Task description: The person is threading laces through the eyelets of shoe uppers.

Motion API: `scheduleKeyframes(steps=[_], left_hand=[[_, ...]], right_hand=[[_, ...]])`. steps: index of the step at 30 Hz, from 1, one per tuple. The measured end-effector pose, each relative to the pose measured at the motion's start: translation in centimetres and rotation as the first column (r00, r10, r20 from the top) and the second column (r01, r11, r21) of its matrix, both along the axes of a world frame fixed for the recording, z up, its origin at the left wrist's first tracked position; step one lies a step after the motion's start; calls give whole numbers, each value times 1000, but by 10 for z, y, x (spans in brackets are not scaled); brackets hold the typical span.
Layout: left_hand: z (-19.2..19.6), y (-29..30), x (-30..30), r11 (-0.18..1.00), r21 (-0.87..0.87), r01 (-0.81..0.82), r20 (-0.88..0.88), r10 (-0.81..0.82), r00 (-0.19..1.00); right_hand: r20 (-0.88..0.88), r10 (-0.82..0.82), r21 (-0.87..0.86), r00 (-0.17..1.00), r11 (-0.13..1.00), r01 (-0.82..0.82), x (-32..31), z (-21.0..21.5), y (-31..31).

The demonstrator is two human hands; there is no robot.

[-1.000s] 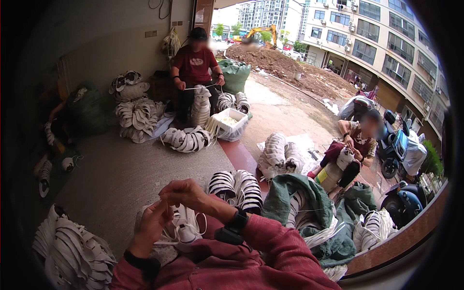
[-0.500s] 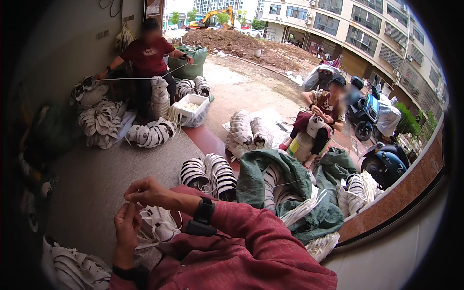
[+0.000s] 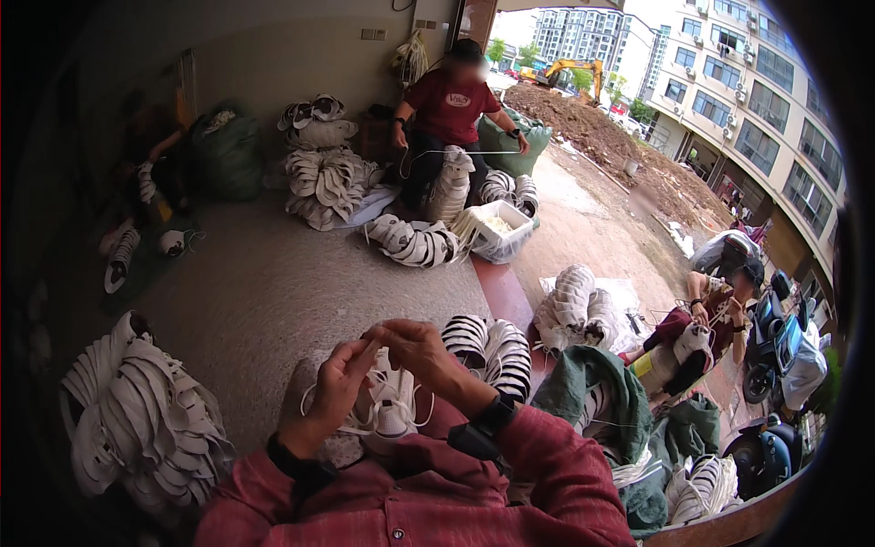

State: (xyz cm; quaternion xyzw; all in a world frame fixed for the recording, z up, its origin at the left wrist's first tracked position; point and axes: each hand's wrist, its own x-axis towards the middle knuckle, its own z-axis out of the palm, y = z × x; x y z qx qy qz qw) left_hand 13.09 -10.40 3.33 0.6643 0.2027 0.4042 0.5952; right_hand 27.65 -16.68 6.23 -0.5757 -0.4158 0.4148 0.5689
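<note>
Bottom centre of the frame: both forearms in red sleeves come up from the lower edge, a dark watch (image 3: 481,428) on the right wrist. Left hand (image 3: 335,387) has fingers curled, tips pinched together on a thin white cord (image 3: 365,421). Right hand (image 3: 417,354) is just above and right of it, fingers bent, fingertips meeting the left hand's; looks like it pinches the same cord, exact grip hidden by the fingers.

Directly under the hands, on the lap: a white shoe upper (image 3: 387,415), soft, pale, flat-folded, with the cord looping out on both sides of it. Touching the left hand's underside.

Lower left: a big stack of white uppers (image 3: 137,424), layered like shingles. Just right of the hands: two banded bundles of white uppers (image 3: 488,345) with dark edges, standing on the grey concrete floor (image 3: 264,292). Lower right: green cloth (image 3: 602,387) draped over more bundles.

Mid right: a seated person (image 3: 702,319) in dark red, hands up at chest, beside white bundles on a sheet. Scooters (image 3: 775,351) at the right edge.

Upper centre: another person (image 3: 453,114) in a red shirt, standing bent over a tall bundle, arms spread with a cord stretched between them. White crate (image 3: 499,230) beside, piles of uppers (image 3: 328,178) to the left, green sack (image 3: 226,150) further left.

Far top: dirt mound, yellow excavator (image 3: 574,71), apartment blocks.
</note>
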Motion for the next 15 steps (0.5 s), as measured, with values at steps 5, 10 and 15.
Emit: scheduleKeyframes(steps=[5, 10, 15], left_hand=[[-35, -11, -36, 622, 691, 368, -205, -320, 925], [-75, -30, -61, 479, 618, 624, -501, -372, 781], [-72, -32, -54, 424, 719, 550, -447, -325, 834]], right_hand=[[-277, -101, 34, 955, 993, 115, 25, 10, 5], [-127, -33, -87, 991, 996, 22, 31, 16, -4], [-46, -1, -204, 999, 979, -8, 39, 41, -6]])
